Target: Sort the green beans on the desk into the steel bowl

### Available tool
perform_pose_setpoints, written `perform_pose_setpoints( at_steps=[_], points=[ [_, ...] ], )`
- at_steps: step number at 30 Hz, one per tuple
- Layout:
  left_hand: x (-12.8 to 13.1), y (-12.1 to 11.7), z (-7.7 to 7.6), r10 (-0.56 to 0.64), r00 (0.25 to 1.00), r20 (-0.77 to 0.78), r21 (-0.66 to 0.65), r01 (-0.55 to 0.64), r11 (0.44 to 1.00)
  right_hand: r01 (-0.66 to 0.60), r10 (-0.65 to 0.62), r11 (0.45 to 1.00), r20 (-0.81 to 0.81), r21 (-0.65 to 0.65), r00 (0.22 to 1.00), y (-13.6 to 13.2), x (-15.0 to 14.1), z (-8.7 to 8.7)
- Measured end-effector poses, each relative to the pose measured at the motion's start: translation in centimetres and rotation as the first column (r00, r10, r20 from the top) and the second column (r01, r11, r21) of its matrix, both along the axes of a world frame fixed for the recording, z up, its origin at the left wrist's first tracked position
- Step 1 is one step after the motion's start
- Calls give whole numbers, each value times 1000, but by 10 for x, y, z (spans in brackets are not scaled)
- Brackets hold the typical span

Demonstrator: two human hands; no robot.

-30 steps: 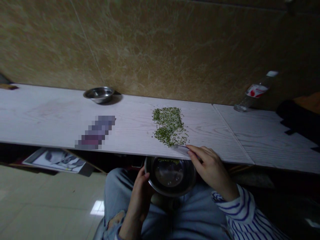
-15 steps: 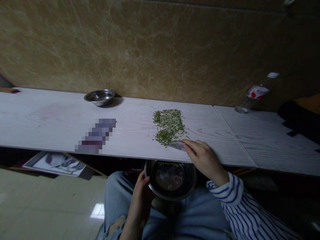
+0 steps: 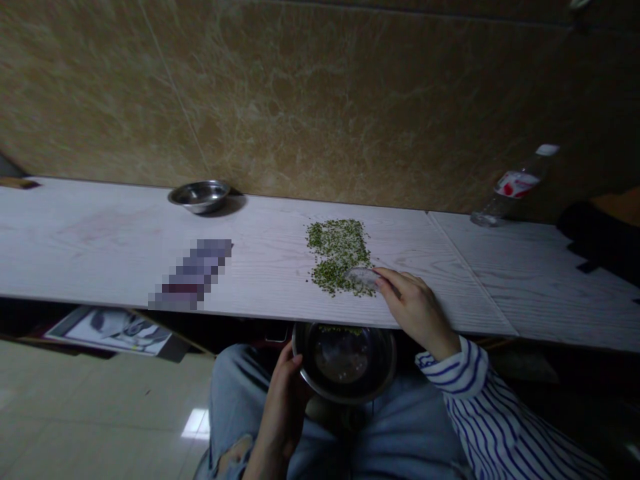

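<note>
Small green mung beans (image 3: 345, 243) lie spread in a patch on the white wood-grain counter (image 3: 270, 267). My right hand (image 3: 413, 303) is closed on a thin, greyish, rounded scraper (image 3: 363, 275), pinched between thumb and fingers. The scraper's edge touches the near part of the beans. Below the counter's front edge, my left hand (image 3: 287, 393) grips the left rim of a steel bowl (image 3: 345, 400) over my lap. A few beans show at the bowl's far side, partly hidden by the counter.
A smaller steel bowl (image 3: 200, 197) stands by the wall at left. A pixelated flat object (image 3: 195, 273) lies nearer the front. A plastic bottle (image 3: 515, 185) stands at right, beside a dark item (image 3: 600, 233). Under the counter is an open shelf with a tray (image 3: 115, 330).
My right hand has moved the scraper slightly away from the counter's front edge, further onto the beans. My left hand and the bowl have barely shifted.
</note>
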State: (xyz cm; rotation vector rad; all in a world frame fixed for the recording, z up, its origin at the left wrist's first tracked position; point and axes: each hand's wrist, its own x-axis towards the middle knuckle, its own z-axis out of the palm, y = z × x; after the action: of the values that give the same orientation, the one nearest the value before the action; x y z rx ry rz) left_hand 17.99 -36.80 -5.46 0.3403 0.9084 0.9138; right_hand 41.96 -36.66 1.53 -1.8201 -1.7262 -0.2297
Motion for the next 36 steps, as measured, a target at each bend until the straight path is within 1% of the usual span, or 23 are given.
perform_pose_setpoints(
  at_steps=[3,9,14,19,26,32,36],
  points=[
    [1,0,0,12,1000,-8,-7,-12,1000,31,-31,1000,9,1,999,1,1,-1],
    [2,-1,-1,19,1000,7,-8,-19,1000,35,-33,998,37,-59,999,0,-7,3],
    [2,-1,-2,12,1000,2,-11,-12,1000,1,2,997,27,-78,1000,-5,-13,6],
    [1,-1,-2,-6,1000,-4,5,6,1000,-37,39,996,19,-84,999,-10,-18,5],
    [1,-2,-1,6,1000,22,26,-7,1000,-91,92,991,8,-102,996,-19,-21,6],
    [0,-3,3,2,1000,-6,29,-2,1000,-41,41,997,6,-60,999,-12,-16,4],
    [-3,-2,5,-10,1000,30,46,8,999,-60,62,995,20,-82,998,-7,-19,3]
  ],
)
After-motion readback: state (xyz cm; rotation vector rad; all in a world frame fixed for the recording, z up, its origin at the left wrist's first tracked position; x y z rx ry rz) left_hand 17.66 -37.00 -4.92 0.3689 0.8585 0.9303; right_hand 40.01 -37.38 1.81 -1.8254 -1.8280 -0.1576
